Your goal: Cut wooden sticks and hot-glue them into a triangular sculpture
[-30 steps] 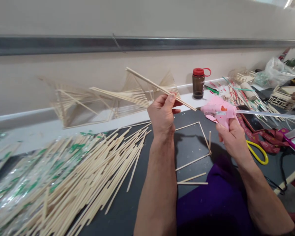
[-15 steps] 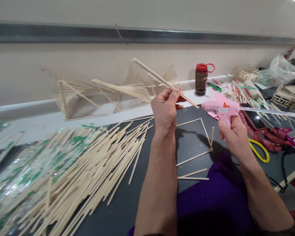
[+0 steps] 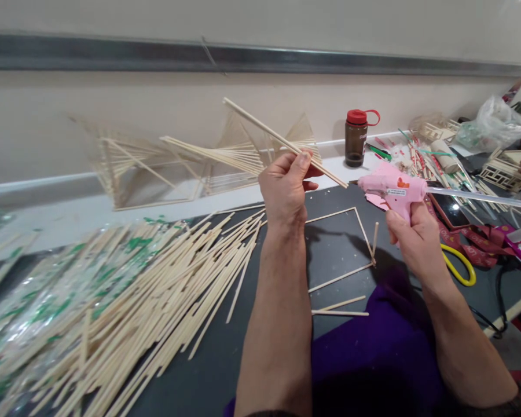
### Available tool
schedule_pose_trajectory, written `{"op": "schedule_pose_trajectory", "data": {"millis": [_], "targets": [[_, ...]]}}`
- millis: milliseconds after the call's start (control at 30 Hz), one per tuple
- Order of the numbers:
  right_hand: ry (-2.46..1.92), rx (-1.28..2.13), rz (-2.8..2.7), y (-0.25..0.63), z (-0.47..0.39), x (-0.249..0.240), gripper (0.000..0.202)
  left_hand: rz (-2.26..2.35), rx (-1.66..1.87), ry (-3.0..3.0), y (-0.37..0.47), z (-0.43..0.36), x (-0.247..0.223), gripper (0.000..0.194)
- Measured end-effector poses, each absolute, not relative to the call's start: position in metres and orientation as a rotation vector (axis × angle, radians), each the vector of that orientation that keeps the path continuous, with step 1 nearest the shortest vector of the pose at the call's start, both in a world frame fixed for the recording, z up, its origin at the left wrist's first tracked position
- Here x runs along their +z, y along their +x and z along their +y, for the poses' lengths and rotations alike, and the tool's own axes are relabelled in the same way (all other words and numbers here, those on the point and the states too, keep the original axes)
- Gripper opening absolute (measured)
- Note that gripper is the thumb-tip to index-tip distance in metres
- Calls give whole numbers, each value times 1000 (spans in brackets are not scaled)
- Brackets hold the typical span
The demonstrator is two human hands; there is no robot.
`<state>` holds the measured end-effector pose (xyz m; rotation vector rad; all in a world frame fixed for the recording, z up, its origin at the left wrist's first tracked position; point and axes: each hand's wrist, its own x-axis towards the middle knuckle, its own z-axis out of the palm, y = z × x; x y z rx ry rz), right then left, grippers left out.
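Observation:
My left hand pinches a pair of thin wooden sticks, raised and slanting down to the right. Their lower end is close to the nozzle of a pink glue gun, with a small gap between them. My right hand is wrapped round the gun's handle, and a long clear glue stick sticks out of its back. Below my hands, a thin stick frame lies on the dark table, with one short stick upright at its corner.
A large pile of sticks and plastic wrapping covers the left. A woven stick model stands by the wall. A bottle, yellow-handled scissors, a red strap and scraps lie right. Another person's hand shows at the far right edge.
My left hand and the sticks have shifted slightly left, and their lower end has drawn back from the glue gun's nozzle. The right hand has barely moved.

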<state>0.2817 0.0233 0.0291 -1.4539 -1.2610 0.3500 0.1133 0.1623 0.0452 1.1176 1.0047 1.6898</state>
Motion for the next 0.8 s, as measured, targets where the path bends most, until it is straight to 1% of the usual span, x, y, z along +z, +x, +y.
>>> {"op": "schedule_pose_trajectory", "data": {"millis": [133,333,433,600,800], "targets": [[-1350,382,-1249,279,21,31,20,995,1705,1086,112,164,45,21],[-1146,588,-1177,275,21,30,31,997,1715,1069,110,165,44,24],[-1152,603,-1196,275,21,30,25,1000,1719,1069,110,166,44,26],[-1229,518,-1259,274,15,35,18,990,1711,1052,109,165,45,24],[-1309,336,-1296,276,12,35,27,963,1727,1035,109,162,50,23]]}}
